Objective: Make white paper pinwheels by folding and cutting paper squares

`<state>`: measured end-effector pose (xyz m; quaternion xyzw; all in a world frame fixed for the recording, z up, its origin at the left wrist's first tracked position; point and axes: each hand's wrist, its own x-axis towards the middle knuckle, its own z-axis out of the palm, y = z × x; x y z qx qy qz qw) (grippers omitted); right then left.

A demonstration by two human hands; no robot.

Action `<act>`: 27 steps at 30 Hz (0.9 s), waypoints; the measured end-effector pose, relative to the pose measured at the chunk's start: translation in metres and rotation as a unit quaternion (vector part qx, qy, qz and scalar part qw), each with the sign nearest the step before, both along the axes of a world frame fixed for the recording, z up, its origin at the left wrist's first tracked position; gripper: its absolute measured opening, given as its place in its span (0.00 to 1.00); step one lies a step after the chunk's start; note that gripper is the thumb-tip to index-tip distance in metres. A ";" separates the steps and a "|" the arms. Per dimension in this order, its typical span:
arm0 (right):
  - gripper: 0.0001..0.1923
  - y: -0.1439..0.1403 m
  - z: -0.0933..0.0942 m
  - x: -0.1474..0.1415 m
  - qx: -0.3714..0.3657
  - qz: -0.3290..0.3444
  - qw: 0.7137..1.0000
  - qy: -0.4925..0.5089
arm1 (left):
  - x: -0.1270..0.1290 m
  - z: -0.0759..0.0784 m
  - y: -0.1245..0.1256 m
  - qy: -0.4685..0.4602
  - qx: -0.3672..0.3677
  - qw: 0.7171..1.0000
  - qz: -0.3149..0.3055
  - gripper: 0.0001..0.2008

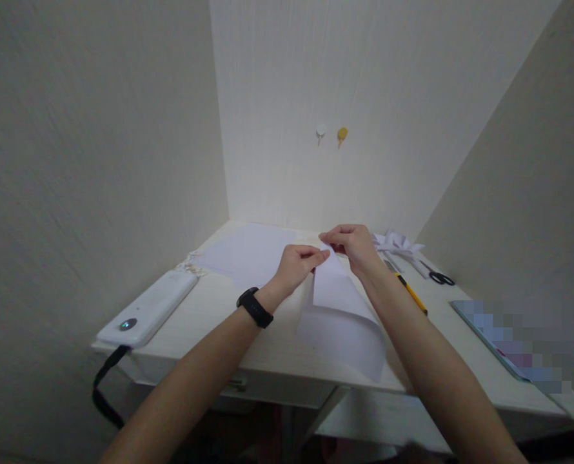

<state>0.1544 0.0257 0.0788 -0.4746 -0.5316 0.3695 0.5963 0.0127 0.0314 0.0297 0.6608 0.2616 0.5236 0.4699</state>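
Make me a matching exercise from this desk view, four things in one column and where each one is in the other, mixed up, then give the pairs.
1. sheet of paper
2. scissors
3. white device
4. wall hooks

A. left edge of the desk
B. on the back wall
C. pinched by the left hand and the right hand
D. far right of the desk

Pairs: 1-C, 2-D, 3-A, 4-B

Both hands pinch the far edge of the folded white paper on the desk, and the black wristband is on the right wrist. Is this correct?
Not quite. The head view shows the black wristband on the left wrist, not the right. The rest holds: the left hand and right hand pinch the far edge of the folded white paper on the desk.
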 end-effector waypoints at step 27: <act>0.16 -0.004 -0.008 0.004 0.015 0.023 0.998 -0.058 | -0.002 -0.001 0.002 -0.003 -0.006 1.000 0.008 0.16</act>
